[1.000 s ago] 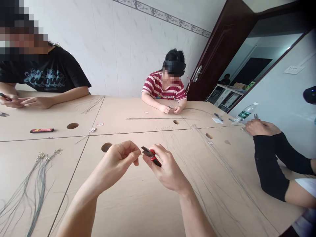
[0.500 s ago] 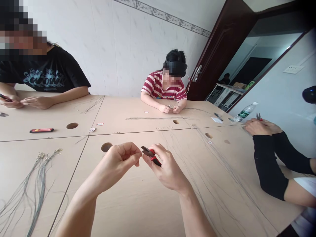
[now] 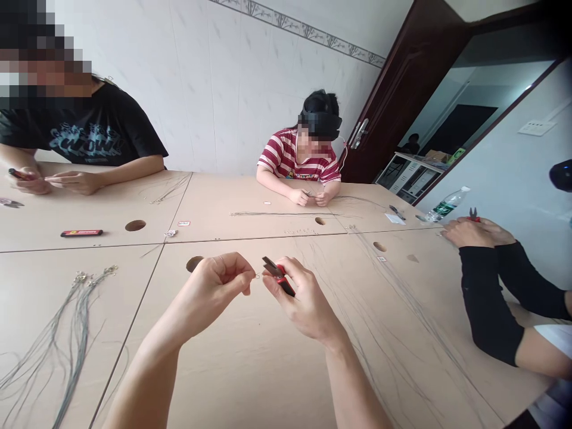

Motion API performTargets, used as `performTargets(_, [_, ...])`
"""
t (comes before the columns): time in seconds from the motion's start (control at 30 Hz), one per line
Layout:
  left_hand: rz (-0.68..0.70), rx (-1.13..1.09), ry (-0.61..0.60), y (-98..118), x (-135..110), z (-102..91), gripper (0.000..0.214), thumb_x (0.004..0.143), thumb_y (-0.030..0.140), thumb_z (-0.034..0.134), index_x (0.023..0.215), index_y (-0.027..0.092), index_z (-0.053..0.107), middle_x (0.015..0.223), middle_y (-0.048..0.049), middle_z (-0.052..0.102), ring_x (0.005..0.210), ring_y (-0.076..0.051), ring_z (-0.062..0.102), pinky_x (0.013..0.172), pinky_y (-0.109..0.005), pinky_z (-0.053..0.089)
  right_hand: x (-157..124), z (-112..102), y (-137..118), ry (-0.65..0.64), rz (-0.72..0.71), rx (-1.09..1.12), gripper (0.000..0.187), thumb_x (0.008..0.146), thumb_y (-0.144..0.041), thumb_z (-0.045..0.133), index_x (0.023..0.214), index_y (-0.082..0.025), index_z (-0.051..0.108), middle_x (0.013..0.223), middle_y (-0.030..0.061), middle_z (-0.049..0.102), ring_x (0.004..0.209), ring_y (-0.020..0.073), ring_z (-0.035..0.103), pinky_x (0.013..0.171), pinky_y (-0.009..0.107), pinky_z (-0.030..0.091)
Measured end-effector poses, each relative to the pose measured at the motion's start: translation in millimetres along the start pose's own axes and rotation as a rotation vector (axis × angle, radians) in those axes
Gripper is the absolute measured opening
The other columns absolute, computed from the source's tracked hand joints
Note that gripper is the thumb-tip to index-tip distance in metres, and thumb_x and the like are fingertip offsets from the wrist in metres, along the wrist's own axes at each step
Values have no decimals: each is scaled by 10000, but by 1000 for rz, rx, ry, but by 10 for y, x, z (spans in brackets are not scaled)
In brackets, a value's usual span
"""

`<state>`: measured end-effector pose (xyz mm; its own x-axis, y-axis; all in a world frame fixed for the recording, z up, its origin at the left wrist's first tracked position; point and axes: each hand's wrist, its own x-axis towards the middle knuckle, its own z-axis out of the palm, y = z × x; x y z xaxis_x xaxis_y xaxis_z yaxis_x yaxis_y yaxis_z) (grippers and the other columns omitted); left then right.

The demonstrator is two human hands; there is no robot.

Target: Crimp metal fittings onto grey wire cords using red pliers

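Observation:
My left hand (image 3: 223, 283) is closed in a pinch above the table. A tiny metal ring (image 3: 258, 276) pokes out at its fingertips; whatever else it pinches is hidden. Pliers (image 3: 285, 284) with red and black handles are gripped in my right hand (image 3: 306, 298), their dark jaws (image 3: 270, 264) pointing up and left, parted a little. The jaws are just right of the ring and apart from it. On the table at left lies a bundle of thin grey cords (image 3: 78, 333) with small metal ends.
The pale wooden table (image 3: 232, 369) has round holes and seams. A box cutter (image 3: 81, 233) lies at left, more thin cords (image 3: 415, 316) at right, a water bottle (image 3: 448, 204) farther back. Three people work around the table; the person at right holds pliers (image 3: 473, 214).
My right hand with the pliers has moved slightly right, away from my left fingertips. The small ring now shows between them. The view has shifted a little.

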<state>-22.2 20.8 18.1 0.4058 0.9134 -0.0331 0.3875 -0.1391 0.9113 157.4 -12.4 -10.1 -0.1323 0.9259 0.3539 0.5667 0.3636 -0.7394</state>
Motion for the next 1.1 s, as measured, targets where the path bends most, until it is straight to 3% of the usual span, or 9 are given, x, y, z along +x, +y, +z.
performTargets(0.2, [-48,41,58,-23,-16,-99,156,813,265,525,702,184,599,542,62,451,456,-61,251,416,-195,213,50,-114,131,-18,-154,-304,74,881,-146,512,832,-201,498,809,17,563,787,166,493,772,303,394])
performTargets(0.37, [-51,45,-4,-29,-22,-114,173,829,289,509,723,184,596,576,50,485,462,-63,252,409,-188,222,69,-211,220,-54,-318,-522,77,887,-161,525,819,-194,518,788,21,591,768,171,500,748,304,372])
performTargets(0.63, [-43,27,-97,-79,-33,-98,125,817,247,516,773,192,619,628,36,542,482,-72,277,411,-183,231,141,-238,283,18,-529,-675,83,860,-113,510,846,-195,514,813,29,610,765,181,476,761,326,346])
performTargets(1.1, [-45,24,-111,-97,-31,-99,116,819,234,512,766,198,609,633,36,551,516,-85,319,440,-189,261,188,-238,305,19,-605,-782,129,877,-97,481,804,-197,517,788,26,597,749,179,457,762,324,325])
